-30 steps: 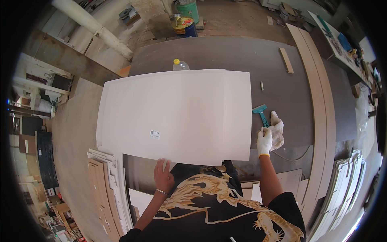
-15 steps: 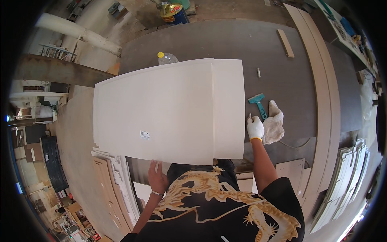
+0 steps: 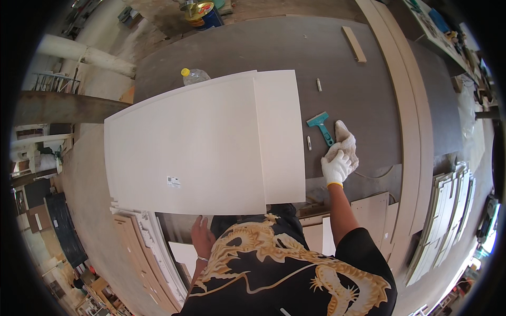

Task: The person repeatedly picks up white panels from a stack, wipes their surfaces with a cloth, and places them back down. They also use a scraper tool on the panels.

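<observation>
A large white panel [image 3: 184, 142] lies on the dark worktable, with a narrower white panel [image 3: 279, 137] showing at its right. My left hand [image 3: 202, 238], bare, is just below the near edge of the large panel, its fingers stretched and holding nothing. In a white knitted glove, my right hand [image 3: 337, 167] closes on a beige rag [image 3: 346, 138]. Left of the rag lies a scraper [image 3: 320, 125] with a teal handle. A small white marker-like stick [image 3: 309, 142] rests between scraper and panel edge; a similar stick [image 3: 319, 85] is farther away.
Behind the panel is a clear plastic bottle [image 3: 196, 77] with a yellow cap. A wood strip [image 3: 353, 44] lies at the far right of the table, beside long boards [image 3: 408, 105]. Stacked boards [image 3: 139, 258] stand at lower left, more panels [image 3: 440, 216] at right.
My right hand has moved from beside the panel edge onto the rag. A small white stick now lies where that hand was. My left hand has dropped slightly away from the panel. The view has shifted.
</observation>
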The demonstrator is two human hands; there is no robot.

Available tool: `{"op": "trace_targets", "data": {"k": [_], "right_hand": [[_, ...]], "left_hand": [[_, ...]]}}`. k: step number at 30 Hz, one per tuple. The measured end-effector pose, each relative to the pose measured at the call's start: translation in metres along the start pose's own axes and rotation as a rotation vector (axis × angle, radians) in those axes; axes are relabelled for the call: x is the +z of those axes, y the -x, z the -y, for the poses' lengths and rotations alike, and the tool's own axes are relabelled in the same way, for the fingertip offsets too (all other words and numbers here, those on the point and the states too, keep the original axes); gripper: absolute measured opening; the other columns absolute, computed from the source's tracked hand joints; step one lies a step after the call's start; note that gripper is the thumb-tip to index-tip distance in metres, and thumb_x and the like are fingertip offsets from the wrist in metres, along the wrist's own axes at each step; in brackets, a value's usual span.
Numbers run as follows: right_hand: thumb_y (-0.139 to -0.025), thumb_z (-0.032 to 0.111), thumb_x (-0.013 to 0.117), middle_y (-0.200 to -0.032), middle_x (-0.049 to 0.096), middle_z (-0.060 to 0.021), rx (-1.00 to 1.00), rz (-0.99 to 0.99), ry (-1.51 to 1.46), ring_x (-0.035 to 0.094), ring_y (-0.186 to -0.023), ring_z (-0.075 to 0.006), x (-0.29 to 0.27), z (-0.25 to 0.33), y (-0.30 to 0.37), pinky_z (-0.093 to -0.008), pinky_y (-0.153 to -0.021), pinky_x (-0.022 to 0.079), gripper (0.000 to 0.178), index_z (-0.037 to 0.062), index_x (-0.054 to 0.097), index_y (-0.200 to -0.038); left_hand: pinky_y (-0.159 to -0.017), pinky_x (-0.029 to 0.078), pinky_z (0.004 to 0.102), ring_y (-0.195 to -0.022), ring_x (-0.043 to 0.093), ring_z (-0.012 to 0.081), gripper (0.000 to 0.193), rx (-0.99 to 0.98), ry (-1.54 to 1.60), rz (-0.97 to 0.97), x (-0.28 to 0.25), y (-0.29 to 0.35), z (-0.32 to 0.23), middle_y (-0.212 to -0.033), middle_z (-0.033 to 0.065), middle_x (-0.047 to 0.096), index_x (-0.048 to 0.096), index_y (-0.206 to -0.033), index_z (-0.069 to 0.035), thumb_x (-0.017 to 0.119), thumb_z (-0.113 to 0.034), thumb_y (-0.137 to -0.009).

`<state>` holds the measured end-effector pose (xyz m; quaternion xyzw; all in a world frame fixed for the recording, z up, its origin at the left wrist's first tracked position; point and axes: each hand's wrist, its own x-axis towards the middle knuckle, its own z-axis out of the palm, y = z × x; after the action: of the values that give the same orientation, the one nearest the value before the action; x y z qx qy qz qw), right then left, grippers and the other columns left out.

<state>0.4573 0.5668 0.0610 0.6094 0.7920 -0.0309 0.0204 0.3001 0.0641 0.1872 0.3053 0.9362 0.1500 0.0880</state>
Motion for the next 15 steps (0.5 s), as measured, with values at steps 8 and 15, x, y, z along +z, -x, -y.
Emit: {"op": "trace_targets", "data": {"k": [8, 15], "right_hand": [[-0.094, 0.024, 0.058, -0.088, 0.068, -0.0053, 0.329, 0.111, -1.041, 0.064, -0.081, -0.0128, -0.05, -0.059, -0.037, -0.0278, -0.071, 0.051, 0.031, 0.0015, 0.071, -0.11], [-0.093, 0.019, 0.062, -0.119, 0.069, -0.015, 0.072, 0.351, -2.113, 0.066, -0.109, -0.0233, -0.211, -0.099, -0.003, -0.0356, -0.093, 0.055, 0.04, -0.0026, 0.063, -0.127]], "left_hand": [[-0.097, 0.051, 0.0464, -0.106, 0.067, 0.0388, 0.038, 0.092, 0.188, -0.092, -0.061, -0.05, -0.028, -0.111, 0.0193, 0.072, 0.068, -0.122, -0.001, 0.056, 0.004, -0.087], [-0.095, 0.054, 0.0381, -0.102, 0.072, 0.0278, 0.034, 0.337, 0.524, 0.103, -0.117, -0.132, -0.081, -0.109, 0.0162, 0.075, 0.067, -0.127, 0.002, 0.058, -0.001, -0.094]]}}
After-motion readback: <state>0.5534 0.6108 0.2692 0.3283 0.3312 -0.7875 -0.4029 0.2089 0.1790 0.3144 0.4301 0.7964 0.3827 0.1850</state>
